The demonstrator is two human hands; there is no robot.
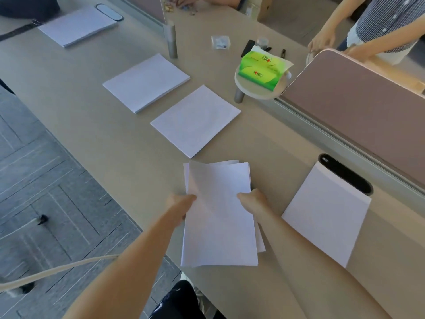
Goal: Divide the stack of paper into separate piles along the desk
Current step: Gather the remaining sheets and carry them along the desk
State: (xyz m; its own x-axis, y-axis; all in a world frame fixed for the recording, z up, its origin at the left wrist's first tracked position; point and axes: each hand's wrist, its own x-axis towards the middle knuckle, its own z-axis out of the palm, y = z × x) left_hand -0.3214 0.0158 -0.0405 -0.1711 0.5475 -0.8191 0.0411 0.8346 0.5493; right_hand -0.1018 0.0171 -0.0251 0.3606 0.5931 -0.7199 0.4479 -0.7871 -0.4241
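Smooth beige bench (76, 93) over grey patterned carpet floor (34, 185), pink divider panels (358, 107) behind. Left hand (178, 204) and right hand (253, 201) each closed on a side edge of a loose, fanned stack of paper (218, 217) above the near edge. Flat white rectangular piles lie apart: right pile (326, 215), middle pile (195, 120), next pile (146, 82), far pile (77, 26). Green tissue pack (259, 70) sits on a round shelf (257, 93).
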